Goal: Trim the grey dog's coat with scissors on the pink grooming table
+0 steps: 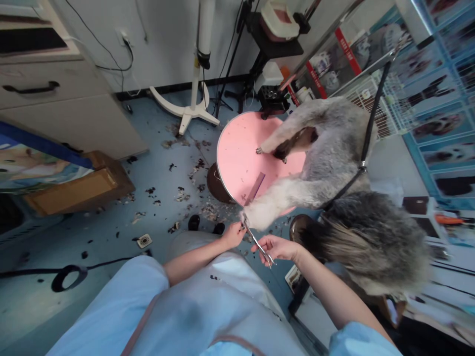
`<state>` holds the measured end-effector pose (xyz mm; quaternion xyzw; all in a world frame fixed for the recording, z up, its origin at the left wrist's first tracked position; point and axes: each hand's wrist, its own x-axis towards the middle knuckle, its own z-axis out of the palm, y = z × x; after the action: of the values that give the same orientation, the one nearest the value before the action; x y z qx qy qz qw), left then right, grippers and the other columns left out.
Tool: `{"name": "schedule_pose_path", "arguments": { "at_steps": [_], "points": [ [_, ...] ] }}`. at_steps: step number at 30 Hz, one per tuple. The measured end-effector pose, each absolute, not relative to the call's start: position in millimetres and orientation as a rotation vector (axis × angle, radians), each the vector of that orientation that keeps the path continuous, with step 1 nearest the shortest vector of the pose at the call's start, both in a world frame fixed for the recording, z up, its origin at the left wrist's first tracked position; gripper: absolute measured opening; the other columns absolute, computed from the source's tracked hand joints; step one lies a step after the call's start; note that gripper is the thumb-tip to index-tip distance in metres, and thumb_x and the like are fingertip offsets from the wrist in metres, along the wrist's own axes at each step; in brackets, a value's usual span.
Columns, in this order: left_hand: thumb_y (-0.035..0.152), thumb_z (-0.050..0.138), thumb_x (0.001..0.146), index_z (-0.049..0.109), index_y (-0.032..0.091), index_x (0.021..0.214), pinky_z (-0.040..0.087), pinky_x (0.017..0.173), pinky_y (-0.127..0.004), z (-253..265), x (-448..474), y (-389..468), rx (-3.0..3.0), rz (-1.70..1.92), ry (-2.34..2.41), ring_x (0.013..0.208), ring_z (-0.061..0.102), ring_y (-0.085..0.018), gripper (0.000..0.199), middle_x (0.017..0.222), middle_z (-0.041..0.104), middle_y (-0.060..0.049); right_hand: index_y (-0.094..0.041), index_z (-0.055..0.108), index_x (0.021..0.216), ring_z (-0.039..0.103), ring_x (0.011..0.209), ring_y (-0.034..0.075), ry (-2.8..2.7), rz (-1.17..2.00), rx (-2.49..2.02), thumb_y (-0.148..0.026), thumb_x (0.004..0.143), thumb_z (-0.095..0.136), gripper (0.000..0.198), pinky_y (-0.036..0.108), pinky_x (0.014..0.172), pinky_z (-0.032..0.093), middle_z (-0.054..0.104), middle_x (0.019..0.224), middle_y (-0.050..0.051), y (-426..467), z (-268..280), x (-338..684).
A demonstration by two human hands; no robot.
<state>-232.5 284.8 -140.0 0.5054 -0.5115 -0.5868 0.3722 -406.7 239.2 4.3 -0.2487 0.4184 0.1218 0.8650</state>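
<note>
A grey dog (339, 123) stands on a round pink grooming table (237, 143), one pale leg (274, 200) stretched out toward me over the near edge. My left hand (233, 235) is closed at the end of that leg, on the paw (245, 215). In my right hand (278, 248) is a pair of silver scissors (256, 241), fingers at the handle loops. The scissor blades point at the paw, close to my left fingertips. Part of the paw is hidden by the scissors and fingers. Behind the leg a purple comb (256, 188) lies on the tabletop.
A black strap (374, 113) runs from an overhead bar down to the dog. Hair clippings (181, 194) litter the blue floor. A brown stool (218, 184) is partly under the table. A white stand base (193, 111) is beyond it. Drawers (40, 94) and a cardboard box (81, 188) are left.
</note>
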Motion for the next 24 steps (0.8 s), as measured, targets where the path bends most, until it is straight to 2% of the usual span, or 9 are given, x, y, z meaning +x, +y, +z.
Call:
{"name": "schedule_pose_path", "arguments": {
  "at_steps": [3,7,12,24],
  "points": [
    [0.017,0.048,0.084,0.059,0.013,0.083,0.038,0.066,-0.023,-143,-232,284,1.318,-1.488,-1.363,0.069,0.052,-0.013,0.013,0.077,0.061,-0.004,-0.012,0.065,0.110,0.069,0.059,0.013,0.854,0.235,-0.491,-0.016,0.062,0.078,0.050,0.019,0.054,0.054,0.073,0.075,0.005,248,14,-407],
    [0.023,0.048,0.086,0.059,0.013,0.085,0.038,0.067,-0.026,-144,-232,283,1.379,-1.403,-1.465,0.070,0.052,-0.016,0.016,0.076,0.060,-0.006,-0.011,0.065,0.110,0.070,0.064,0.016,0.862,0.099,-0.423,-0.027,0.064,0.077,0.050,0.025,0.058,0.057,0.073,0.080,0.008,252,25,-410],
    [0.021,0.046,0.087,0.059,0.013,0.087,0.038,0.068,-0.026,-142,-232,281,1.367,-1.409,-1.437,0.072,0.053,-0.016,0.016,0.080,0.061,-0.007,-0.012,0.066,0.108,0.070,0.062,0.016,0.928,0.149,-0.443,-0.022,0.061,0.077,0.049,0.023,0.056,0.057,0.074,0.078,0.007,249,21,-408],
    [0.027,0.048,0.085,0.055,0.012,0.076,0.030,0.056,-0.021,-150,-236,286,1.229,-1.636,-1.234,0.060,0.040,-0.009,0.018,0.064,0.052,0.001,-0.016,0.067,0.108,0.068,0.061,0.014,1.052,0.256,-0.571,-0.016,0.055,0.080,0.055,0.020,0.055,0.054,0.073,0.075,0.002,260,15,-410]
  ]
}}
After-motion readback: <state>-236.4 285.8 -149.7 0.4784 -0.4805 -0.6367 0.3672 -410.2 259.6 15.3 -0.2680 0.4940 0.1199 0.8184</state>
